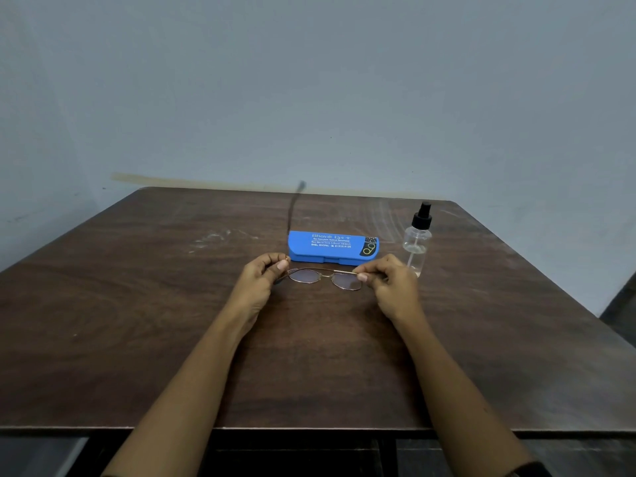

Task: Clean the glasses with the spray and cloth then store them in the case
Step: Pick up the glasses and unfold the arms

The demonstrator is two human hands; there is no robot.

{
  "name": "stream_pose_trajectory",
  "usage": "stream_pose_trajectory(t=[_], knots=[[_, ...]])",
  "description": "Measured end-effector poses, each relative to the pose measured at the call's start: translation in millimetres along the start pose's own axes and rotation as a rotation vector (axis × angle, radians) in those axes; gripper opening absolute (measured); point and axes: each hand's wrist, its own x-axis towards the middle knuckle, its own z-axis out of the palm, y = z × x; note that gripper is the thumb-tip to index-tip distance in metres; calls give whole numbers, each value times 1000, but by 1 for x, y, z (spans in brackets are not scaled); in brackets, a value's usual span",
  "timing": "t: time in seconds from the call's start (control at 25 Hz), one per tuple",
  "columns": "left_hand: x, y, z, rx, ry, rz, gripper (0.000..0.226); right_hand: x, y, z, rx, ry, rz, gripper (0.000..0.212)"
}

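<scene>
our left hand (261, 274) and right hand (390, 282) each pinch an end of the glasses (323, 277) | closed case (332, 247) just behind them | spray bottle (417, 239) toward right edge of table (137, 304)

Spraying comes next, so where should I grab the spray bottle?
Grip the spray bottle round its clear body, below the black pump, from its near side with the right hand: it stands upright just beyond that hand.

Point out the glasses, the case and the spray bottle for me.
glasses (305, 276), head view, on a lens
case (332, 247), head view, on the blue lid
spray bottle (416, 241), head view, on the clear body
</scene>
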Motion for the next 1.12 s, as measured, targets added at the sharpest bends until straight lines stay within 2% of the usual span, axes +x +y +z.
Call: stream_pose_trajectory(t=[0.16,0.36,0.48,0.68,0.8,1.12], knots=[[1,-3,-1,46,-6,15,22,-1,0,0,2,27,-10,13],[2,-8,-3,226,46,135,26,-2,4,2,-98,46,-172,17],[2,-7,-3,275,68,183,28,-2,7,2,-179,16,-205,16],[1,-5,-2,343,71,212,13,-10,2,-1,-341,-15,-161,15],[1,-7,-3,377,89,237,16,-13,-4,-2,-413,-12,-134,13],[-1,-4,-1,397,91,245,7,-12,-1,-1,-327,16,-118,9]])
